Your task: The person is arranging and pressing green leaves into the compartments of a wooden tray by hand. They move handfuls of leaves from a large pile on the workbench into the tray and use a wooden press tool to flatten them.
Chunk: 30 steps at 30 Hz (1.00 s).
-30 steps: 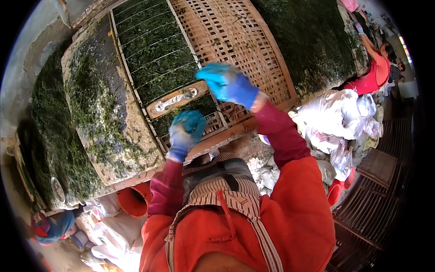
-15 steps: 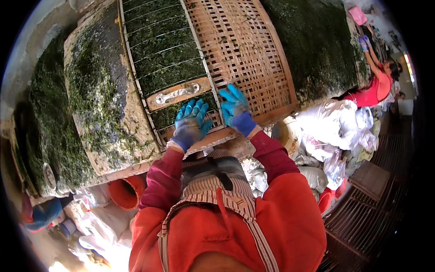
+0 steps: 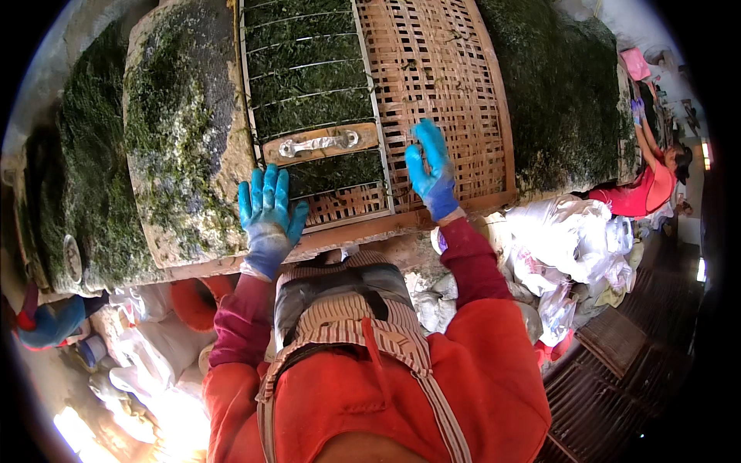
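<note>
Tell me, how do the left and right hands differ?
The left hand has its fingers fanned apart; the right hand holds most of its fingers close together. The left hand is near the left edge of the frame; the right hand is over the woven mat. Both are gloved in blue.

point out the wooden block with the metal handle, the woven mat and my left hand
Wooden block (image 3: 319,143): head view, on the middle of its grip.
Woven mat (image 3: 440,81): head view, on the bare weave.
Left hand (image 3: 268,219): head view, on the back of the glove.
</note>
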Tool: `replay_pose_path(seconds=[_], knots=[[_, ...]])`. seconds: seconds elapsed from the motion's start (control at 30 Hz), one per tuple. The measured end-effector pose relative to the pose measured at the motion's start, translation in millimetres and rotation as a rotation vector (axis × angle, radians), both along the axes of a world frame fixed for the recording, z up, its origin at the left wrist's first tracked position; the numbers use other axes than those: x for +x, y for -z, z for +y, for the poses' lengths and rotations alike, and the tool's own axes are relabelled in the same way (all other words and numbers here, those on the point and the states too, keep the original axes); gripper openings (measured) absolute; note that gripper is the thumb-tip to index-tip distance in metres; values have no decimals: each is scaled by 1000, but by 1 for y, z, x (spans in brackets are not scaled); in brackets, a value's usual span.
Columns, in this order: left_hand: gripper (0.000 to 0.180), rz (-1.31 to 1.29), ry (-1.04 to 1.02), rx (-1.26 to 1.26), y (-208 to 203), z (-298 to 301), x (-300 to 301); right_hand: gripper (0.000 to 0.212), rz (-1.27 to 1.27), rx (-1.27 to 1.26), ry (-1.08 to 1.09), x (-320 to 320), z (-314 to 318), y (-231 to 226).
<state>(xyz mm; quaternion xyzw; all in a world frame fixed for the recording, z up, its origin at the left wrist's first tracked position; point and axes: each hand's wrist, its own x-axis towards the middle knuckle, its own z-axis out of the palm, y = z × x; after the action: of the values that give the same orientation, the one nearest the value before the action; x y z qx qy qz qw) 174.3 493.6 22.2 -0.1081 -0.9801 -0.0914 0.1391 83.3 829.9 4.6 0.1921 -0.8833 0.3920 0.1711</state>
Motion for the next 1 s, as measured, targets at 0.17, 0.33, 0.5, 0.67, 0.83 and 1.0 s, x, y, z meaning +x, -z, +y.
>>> replay_pose_path(seconds=[0.17,0.33,0.5,0.67,0.83,1.0], knots=[[72,-159,53,-109,17,6,-5,72,-21,-48,309,25,-82,42],[72,-139,89,-138,20,2,-6,77,152,-63,-178,45,-134,10],[72,-143,62,-99,19,2,-3,76,5,64,112,62,-23,36],[72,-206,40,-128,13,5,-6,49,-41,441,44,67,-2,39],[73,-223,18,-127,11,4,-5,17,133,182,-178,32,-5,6],[72,-238,29,-129,15,2,-6,12,230,237,-313,-11,-37,-75]])
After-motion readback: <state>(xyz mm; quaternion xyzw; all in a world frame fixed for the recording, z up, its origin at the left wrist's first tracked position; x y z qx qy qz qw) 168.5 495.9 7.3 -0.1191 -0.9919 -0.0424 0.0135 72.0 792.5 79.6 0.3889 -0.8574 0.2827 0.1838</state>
